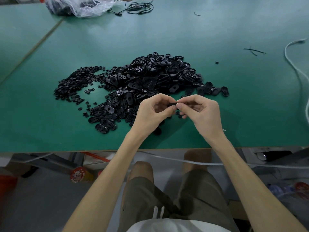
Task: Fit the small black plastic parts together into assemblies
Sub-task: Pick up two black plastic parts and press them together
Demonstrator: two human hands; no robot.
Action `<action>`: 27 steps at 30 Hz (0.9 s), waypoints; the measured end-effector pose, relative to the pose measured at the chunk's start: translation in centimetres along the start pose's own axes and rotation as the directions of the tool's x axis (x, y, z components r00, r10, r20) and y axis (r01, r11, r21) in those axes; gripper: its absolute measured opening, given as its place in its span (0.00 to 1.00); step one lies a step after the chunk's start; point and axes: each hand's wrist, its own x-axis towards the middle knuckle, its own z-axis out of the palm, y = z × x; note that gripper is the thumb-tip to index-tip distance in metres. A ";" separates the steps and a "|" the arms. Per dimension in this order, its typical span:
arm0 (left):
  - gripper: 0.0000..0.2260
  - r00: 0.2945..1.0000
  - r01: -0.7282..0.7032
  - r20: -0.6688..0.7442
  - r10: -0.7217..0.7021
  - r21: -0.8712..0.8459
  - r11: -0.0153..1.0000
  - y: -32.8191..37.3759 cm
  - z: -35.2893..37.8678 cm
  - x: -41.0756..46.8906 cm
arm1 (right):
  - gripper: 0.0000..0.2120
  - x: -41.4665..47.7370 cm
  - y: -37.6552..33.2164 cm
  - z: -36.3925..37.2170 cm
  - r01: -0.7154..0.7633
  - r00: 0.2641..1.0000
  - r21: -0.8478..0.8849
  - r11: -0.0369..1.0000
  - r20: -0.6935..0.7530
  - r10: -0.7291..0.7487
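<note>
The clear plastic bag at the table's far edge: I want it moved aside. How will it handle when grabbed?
The clear plastic bag looks thin and crumpled, so it would probably flop. Its dark contents show through, so it may sag and feel heavy at the bottom.
</note>
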 end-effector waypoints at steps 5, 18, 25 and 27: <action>0.05 1.000 0.000 -0.022 0.001 0.032 0.999 0.0 0.2 0.0 | 0.06 -0.1 0.0 0.1 0.008 1.000 -0.028 1.000 0.012 -0.007; 0.07 0.996 0.015 -0.092 -0.001 0.148 0.989 -0.4 0.5 0.0 | 0.09 -0.1 -0.3 0.3 0.004 0.996 -0.039 0.999 0.090 -0.001; 0.07 0.997 0.001 -0.073 0.003 0.055 0.999 0.0 0.2 0.0 | 0.12 0.0 -0.2 0.1 0.072 0.995 -0.094 0.993 0.078 -0.065; 0.06 0.996 -0.001 -0.085 0.006 0.067 0.998 0.0 0.3 -0.1 | 0.15 0.0 -0.1 0.2 0.080 0.994 -0.115 0.990 0.083 -0.071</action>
